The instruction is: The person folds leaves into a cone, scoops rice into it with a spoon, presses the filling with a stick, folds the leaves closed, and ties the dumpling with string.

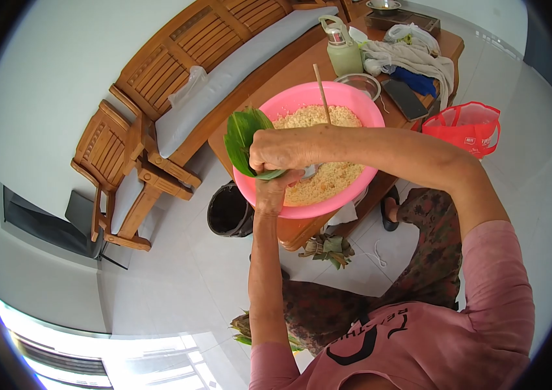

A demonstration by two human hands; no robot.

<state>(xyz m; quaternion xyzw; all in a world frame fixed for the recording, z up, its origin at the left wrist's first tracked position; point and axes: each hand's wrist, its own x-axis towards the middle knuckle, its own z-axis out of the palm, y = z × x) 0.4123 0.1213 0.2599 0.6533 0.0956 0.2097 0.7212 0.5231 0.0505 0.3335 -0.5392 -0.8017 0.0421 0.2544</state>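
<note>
Above the left rim of a pink basin [354,97], my left hand [272,195] grips the lower end of broad green leaves [242,133] from below. My right hand [282,149] is closed, its curled fingers down against the leaves; whatever they hold is hidden. A small pale, shiny piece [310,172], perhaps part of a spoon, shows beside my hands; I cannot tell whether either one holds it. Pale rice-like grains [328,185] fill much of the basin. A wooden stick [321,91] stands upright in the grains.
The basin sits on a wooden table [302,62] with a green flask [343,52], a phone [405,99] and cloths [412,55]. A black bin [229,211] and a leaf bundle [329,250] are below. A red bag [464,130] stands right; a wooden bench [185,52] lies behind.
</note>
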